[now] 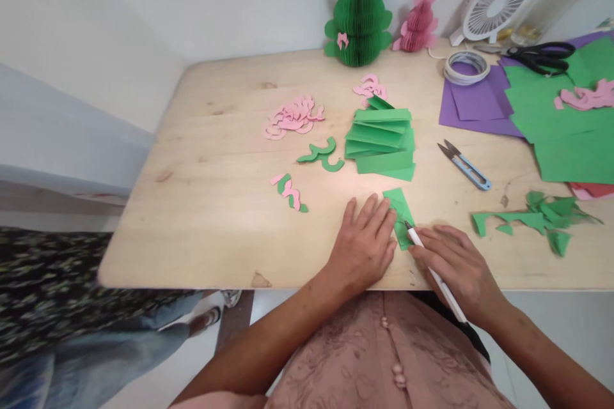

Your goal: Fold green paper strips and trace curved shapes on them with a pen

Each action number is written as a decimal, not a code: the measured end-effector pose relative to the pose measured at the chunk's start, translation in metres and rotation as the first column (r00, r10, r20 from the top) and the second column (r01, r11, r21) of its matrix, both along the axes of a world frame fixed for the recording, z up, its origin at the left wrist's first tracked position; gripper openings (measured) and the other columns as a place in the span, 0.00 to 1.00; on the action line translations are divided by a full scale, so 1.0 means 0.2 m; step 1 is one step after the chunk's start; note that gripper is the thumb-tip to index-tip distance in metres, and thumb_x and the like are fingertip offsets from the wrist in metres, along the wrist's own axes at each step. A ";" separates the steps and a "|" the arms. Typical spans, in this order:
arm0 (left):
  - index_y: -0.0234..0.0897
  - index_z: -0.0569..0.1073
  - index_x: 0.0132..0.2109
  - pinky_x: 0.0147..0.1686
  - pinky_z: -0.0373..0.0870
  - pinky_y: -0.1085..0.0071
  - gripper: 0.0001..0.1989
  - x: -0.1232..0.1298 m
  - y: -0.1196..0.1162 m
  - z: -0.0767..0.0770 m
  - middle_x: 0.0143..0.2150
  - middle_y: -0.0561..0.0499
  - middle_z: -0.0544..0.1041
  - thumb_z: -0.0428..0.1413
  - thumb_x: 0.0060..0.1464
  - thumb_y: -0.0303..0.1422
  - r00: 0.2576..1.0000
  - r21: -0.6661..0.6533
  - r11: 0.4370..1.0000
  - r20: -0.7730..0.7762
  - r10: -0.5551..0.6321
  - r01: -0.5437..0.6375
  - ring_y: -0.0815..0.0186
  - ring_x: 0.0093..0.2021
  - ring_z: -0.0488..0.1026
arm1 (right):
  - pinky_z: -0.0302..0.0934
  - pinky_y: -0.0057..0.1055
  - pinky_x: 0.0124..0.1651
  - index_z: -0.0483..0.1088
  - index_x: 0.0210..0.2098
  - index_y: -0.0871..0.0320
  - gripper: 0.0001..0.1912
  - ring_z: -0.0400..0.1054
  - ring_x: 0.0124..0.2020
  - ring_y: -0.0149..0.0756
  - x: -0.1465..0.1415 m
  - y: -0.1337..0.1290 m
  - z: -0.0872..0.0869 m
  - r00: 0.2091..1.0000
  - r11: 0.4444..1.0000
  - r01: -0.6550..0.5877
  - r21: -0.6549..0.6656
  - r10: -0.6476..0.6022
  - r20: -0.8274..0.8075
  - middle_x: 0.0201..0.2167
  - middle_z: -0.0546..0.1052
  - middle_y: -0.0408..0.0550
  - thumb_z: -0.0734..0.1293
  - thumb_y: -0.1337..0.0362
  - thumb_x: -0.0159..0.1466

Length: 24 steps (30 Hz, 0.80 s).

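Under the fingertips of my left hand (363,244) lies a small green paper strip (401,204), pressed flat near the table's front edge. My left fingers are stretched out. My right hand (458,268) grips a white pen (439,281), whose dark tip touches the strip. Faint curved lines show on the strip. Just beyond it sits a pile of folded green paper strips (381,140). Green curved cutouts (322,153), mixed pink and green cutouts (289,193) and a heap of pink cutouts (293,118) lie to the left.
Blue thread snips (465,166) and green scraps (542,217) lie to the right. Farther back are tape (466,68), black scissors (544,54), green sheets (566,134), a white fan (499,6), a green paper rabbit (359,19) and a pink one (419,22). Another person's legs (110,351) show at lower left.
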<state>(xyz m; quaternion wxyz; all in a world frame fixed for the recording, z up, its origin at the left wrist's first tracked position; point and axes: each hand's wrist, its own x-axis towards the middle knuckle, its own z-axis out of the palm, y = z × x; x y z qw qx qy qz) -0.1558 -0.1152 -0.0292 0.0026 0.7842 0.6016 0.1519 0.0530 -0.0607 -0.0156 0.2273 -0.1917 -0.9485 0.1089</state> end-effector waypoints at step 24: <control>0.32 0.68 0.58 0.65 0.49 0.46 0.19 -0.02 -0.01 0.01 0.65 0.44 0.66 0.46 0.64 0.34 0.993 0.038 0.999 0.119 0.018 -0.023 0.52 0.69 0.53 | 0.59 0.46 0.58 0.70 0.49 0.60 0.16 0.71 0.53 0.41 -0.01 0.00 0.01 1.000 1.000 0.009 -0.007 -0.009 -0.019 0.47 0.78 0.56 0.63 0.76 0.63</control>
